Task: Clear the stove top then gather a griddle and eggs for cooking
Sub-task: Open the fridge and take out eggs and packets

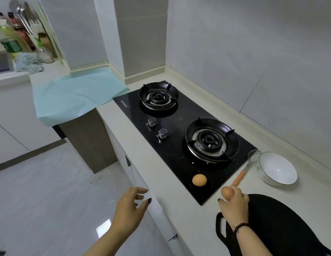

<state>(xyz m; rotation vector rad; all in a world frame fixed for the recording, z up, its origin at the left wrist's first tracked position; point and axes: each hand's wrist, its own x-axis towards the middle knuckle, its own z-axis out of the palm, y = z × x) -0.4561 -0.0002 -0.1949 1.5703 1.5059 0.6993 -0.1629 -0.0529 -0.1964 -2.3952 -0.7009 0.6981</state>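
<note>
Eggs first: one brown egg (pixel 199 180) lies on the black glass of the gas stove (pixel 181 124), at its near edge, in front of the nearer burner (pixel 210 140). A second egg (pixel 227 193) sits in your right hand (pixel 235 206), pinched between thumb and fingers and held just above the counter (pixel 161 174) beside the stove's near corner. Your right wrist carries a dark bead bracelet (pixel 240 227).

Under that hand, a black griddle (pixel 283 224) rests on the counter at the lower right, its loop handle (pixel 221 228) pointing toward the counter's front edge. Your forearm crosses over its left side.

Your left hand (pixel 132 206) hovers in front of the counter edge, holding nothing, its fingers loosely spread and bent.

Both burners are bare, nearer and farther burner (pixel 158 97) alike, with two control knobs (pixel 157 128) between them toward the front.

Right of the stove, a white bowl (pixel 278 168) stands on the counter. A wire whisk (pixel 247 165) with an orange handle lies between the bowl and the stove, its wires just beside the bowl's rim.

Farther left, a pale green sheet (pixel 76 97) covers a lower surface, with bottles and utensils (pixel 18 30) on a shelf beyond it.
</note>
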